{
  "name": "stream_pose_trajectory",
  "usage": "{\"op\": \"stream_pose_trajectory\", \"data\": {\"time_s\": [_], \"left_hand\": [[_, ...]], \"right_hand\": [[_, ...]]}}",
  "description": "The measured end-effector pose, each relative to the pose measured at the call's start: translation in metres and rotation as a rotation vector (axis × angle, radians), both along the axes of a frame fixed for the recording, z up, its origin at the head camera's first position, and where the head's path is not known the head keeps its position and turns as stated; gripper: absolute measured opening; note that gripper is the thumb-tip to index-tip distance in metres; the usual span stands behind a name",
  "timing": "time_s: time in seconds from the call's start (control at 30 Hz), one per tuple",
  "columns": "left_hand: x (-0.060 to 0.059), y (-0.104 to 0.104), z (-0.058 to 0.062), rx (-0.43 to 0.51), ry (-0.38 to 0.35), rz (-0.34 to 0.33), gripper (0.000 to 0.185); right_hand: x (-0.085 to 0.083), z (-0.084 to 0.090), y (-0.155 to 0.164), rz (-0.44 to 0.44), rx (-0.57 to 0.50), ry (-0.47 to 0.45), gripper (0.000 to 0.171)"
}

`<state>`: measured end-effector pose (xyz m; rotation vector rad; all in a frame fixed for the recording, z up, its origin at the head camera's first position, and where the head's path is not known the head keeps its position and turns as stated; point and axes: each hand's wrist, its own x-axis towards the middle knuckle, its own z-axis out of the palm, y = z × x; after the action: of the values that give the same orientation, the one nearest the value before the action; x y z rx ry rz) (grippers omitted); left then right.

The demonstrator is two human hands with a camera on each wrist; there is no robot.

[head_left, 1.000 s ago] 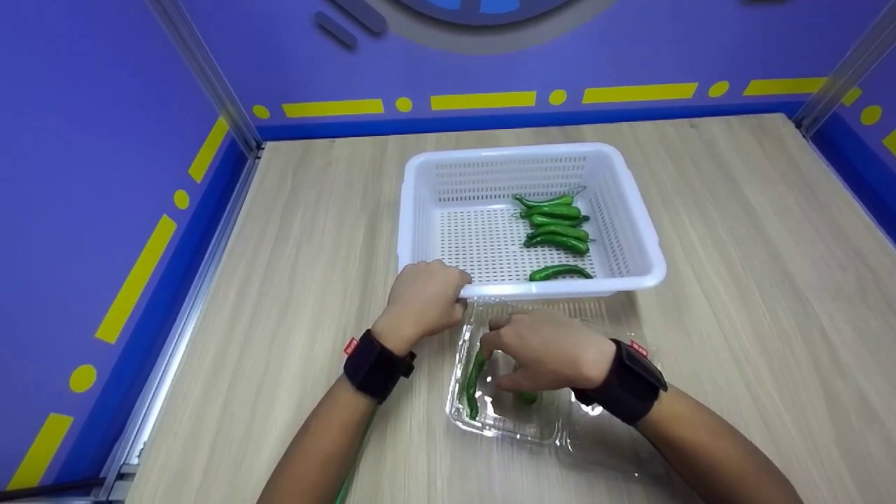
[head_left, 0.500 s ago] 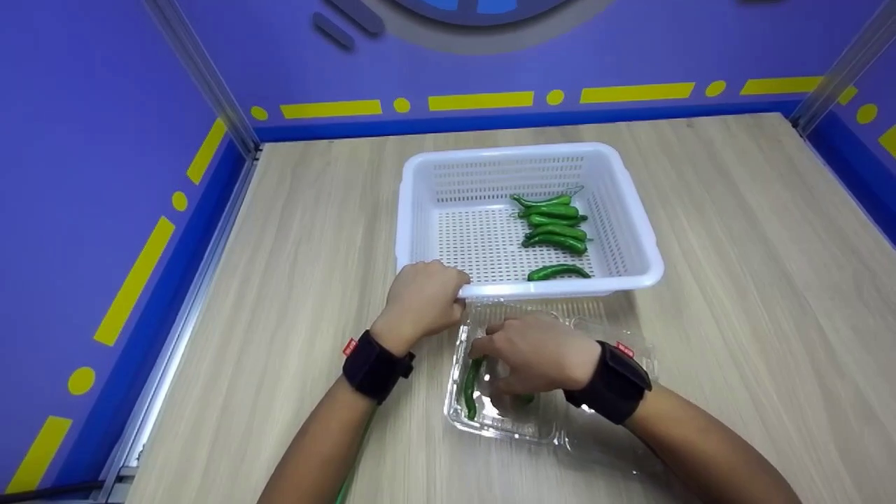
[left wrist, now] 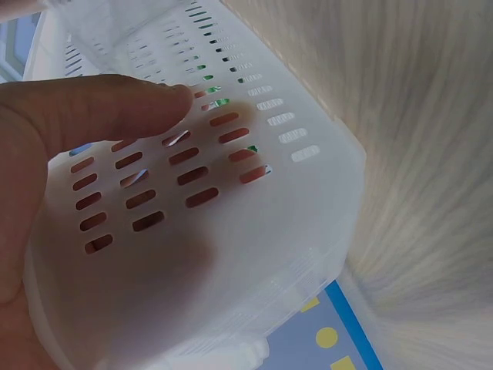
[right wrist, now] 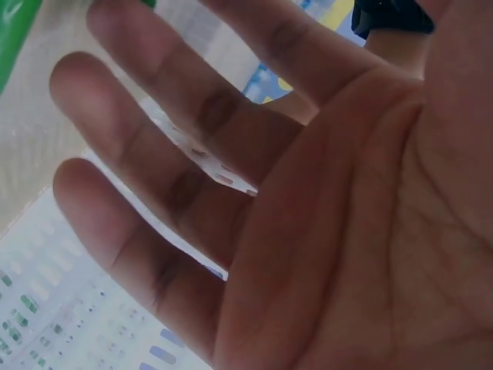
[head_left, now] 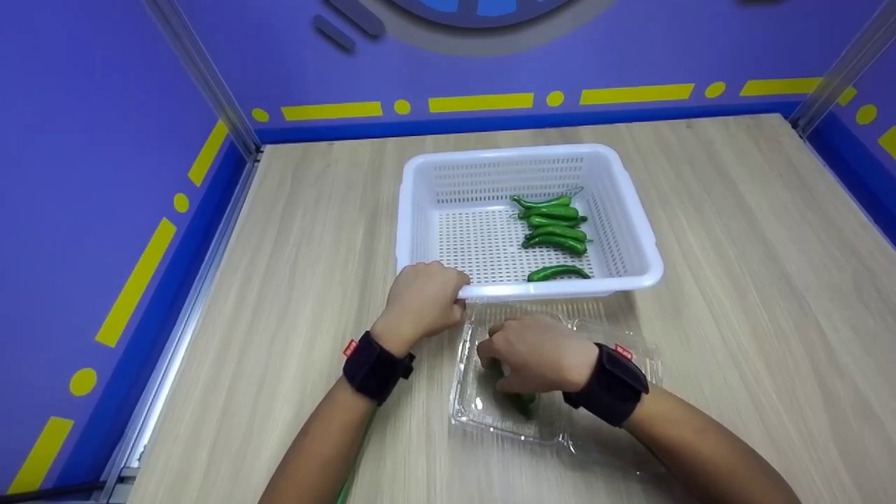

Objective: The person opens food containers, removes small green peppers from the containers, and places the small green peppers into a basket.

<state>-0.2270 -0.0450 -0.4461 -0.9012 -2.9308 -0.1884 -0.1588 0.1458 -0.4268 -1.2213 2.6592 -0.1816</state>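
Observation:
In the head view my left hand (head_left: 427, 297) grips the near left rim of a white plastic basket (head_left: 553, 288). Its thumb (left wrist: 115, 116) lies along the outside of the slotted wall in the left wrist view. Several green chili peppers (head_left: 556, 232) lie in the basket's right half. My right hand (head_left: 539, 353) is down in a clear plastic clamshell box (head_left: 483, 413), index finger and thumb around a green chili pepper (head_left: 494, 369), mostly hidden. More green (head_left: 521, 402) shows below the thumb. In the right wrist view the other fingers (right wrist: 115, 123) are spread and slightly bent.
The box's clear lid (head_left: 616, 441) lies unfolded to the right, partly under my right wrist. Blue-purple panels (head_left: 140, 175) border the wooden table (head_left: 301, 224) on the left, back and right. A thin green strip (head_left: 345, 490) shows beside my left forearm.
The chili pepper along the box's left side has moved right, in under my right hand. The box has shifted very slightly. My left hand still holds the basket rim.

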Motion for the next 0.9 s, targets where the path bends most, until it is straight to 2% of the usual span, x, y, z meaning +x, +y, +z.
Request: {"op": "stream_pose_trajectory", "data": {"time_s": [0.2, 0.43, 0.67, 0.9], "left_hand": [[0.000, 0.000, -0.001, 0.004, 0.007, 0.002, 0.013], [-0.001, 0.000, -0.002, 0.010, 0.018, -0.004, 0.017], [0.000, 0.000, -0.002, 0.015, 0.017, -0.004, 0.016], [0.000, 0.000, -0.001, 0.024, 0.027, -0.006, 0.019]], "right_hand": [[0.002, 0.000, 0.000, -0.002, 0.005, 0.021, 0.015], [0.002, -0.003, 0.000, -0.042, 0.014, 0.030, 0.034], [0.001, -0.006, 0.000, -0.065, 0.015, 0.109, 0.026], [0.001, -0.010, 0.000, -0.080, 0.005, 0.173, 0.027]]}}
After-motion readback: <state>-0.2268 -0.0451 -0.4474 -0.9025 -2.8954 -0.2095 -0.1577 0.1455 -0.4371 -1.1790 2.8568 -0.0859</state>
